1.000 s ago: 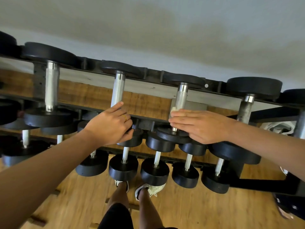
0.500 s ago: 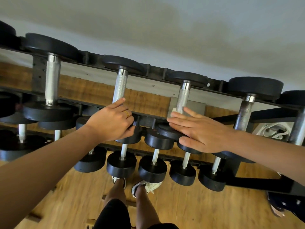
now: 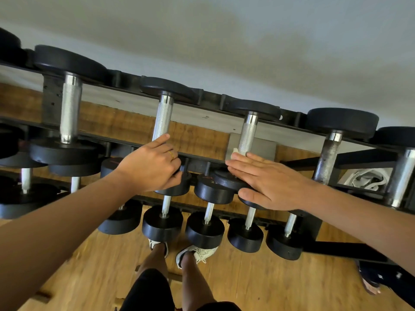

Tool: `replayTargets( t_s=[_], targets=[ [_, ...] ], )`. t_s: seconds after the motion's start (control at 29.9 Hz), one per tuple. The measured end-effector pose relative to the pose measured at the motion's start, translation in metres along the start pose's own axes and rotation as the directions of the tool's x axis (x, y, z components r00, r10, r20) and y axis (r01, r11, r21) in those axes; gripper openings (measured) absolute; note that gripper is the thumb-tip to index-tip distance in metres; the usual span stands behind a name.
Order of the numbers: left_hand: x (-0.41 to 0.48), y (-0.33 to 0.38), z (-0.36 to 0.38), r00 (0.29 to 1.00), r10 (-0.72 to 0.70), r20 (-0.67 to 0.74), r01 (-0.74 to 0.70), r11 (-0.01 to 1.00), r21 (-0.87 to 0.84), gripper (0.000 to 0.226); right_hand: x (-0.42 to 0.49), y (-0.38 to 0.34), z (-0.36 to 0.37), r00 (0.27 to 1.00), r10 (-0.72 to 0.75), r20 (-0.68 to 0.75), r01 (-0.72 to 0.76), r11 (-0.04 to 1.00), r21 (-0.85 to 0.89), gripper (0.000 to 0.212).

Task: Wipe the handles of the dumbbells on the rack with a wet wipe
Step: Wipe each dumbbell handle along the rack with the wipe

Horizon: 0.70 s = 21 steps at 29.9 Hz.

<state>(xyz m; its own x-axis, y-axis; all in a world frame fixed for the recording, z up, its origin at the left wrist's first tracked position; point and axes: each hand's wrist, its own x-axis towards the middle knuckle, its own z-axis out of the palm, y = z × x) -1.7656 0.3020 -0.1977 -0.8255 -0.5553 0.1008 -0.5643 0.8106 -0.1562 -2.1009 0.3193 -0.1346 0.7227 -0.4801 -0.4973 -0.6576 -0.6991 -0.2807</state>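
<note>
Right hand [image 3: 276, 185]: fingers straight, flat, pressing wet wipe [image 3: 235, 151] onto knurled handle [image 3: 248, 133], near end. Left hand [image 3: 152, 167]: curled round neighbouring handle [image 3: 162, 117], left of it. Step, judged: wiping under way. Next: sweep wipe up the knurling with firm contact.

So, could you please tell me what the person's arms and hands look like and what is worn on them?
Both are bare: the left forearm and right forearm show no sleeves, watch or band, and neither hand is gloved. The left hand wears a thin gold-coloured ring on one finger; the right hand shows no ring.
</note>
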Motion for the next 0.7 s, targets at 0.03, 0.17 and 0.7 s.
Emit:
replayTargets(
  t_s=[0.03,0.17,0.7],
  targets=[
    [0.0,0.0,0.0,1.0,-0.002,0.001,0.002,1.0,0.001,0.05,0.001,0.005,-0.003,1.0,-0.011,0.008,0.011,1.0,-0.019,0.071],
    [-0.001,0.0,0.001,1.0,-0.003,0.004,0.003,1.0,0.003,0.051,0.013,0.019,-0.021,1.0,0.002,0.002,-0.001,0.99,-0.144,0.074],
    [0.001,0.0,-0.002,1.0,-0.01,0.026,0.011,0.999,-0.046,0.05,0.023,-0.003,-0.031,0.996,0.081,0.046,-0.072,0.982,-0.174,0.083]
  ],
)
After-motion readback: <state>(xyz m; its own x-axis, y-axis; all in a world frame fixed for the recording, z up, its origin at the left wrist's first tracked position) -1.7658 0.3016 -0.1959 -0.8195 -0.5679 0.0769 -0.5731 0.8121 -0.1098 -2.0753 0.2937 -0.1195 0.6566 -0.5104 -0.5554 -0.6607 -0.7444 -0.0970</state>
